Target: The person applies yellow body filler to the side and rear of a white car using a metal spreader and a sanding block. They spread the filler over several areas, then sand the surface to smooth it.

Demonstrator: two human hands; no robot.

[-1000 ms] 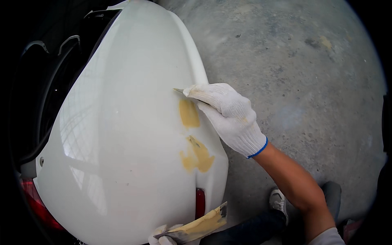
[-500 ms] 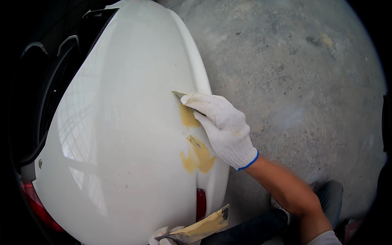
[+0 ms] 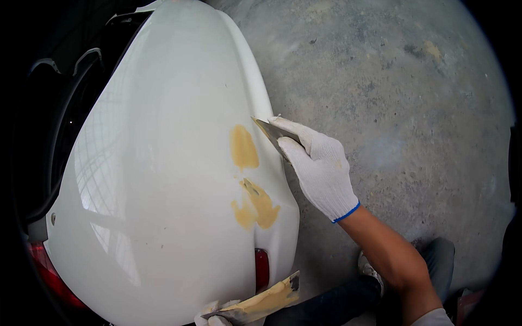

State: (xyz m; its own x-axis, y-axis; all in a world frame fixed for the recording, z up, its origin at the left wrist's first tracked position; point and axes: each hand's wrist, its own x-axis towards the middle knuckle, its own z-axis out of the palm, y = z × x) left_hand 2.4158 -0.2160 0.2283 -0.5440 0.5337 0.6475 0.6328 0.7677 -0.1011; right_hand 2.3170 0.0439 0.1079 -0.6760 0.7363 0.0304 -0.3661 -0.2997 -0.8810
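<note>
In a white knit glove with a blue cuff, my right hand (image 3: 325, 169) pinches a thin metal putty spreader (image 3: 276, 137). Yellow filler lines the spreader's tip, which is just right of the upper filler patch (image 3: 244, 148) on a white car bumper (image 3: 163, 185). A second, ragged filler patch (image 3: 265, 208) with a greyish mark lies below the first. At the lower edge, my gloved left hand (image 3: 215, 318) grips a flat putty board (image 3: 267, 300) smeared with yellow filler. Part of that hand is cut off by the frame.
A red reflector (image 3: 262, 269) sits in the bumper above the board. A red tail light (image 3: 51, 271) and the dark opening of the car (image 3: 60, 141) are at the left. Grey concrete floor (image 3: 391, 108) stretches to the right; my shoe (image 3: 368, 266) rests on it.
My right hand has moved right with the spreader, off the upper filler patch, which now shows whole. The left hand and board have shifted only slightly in view.
</note>
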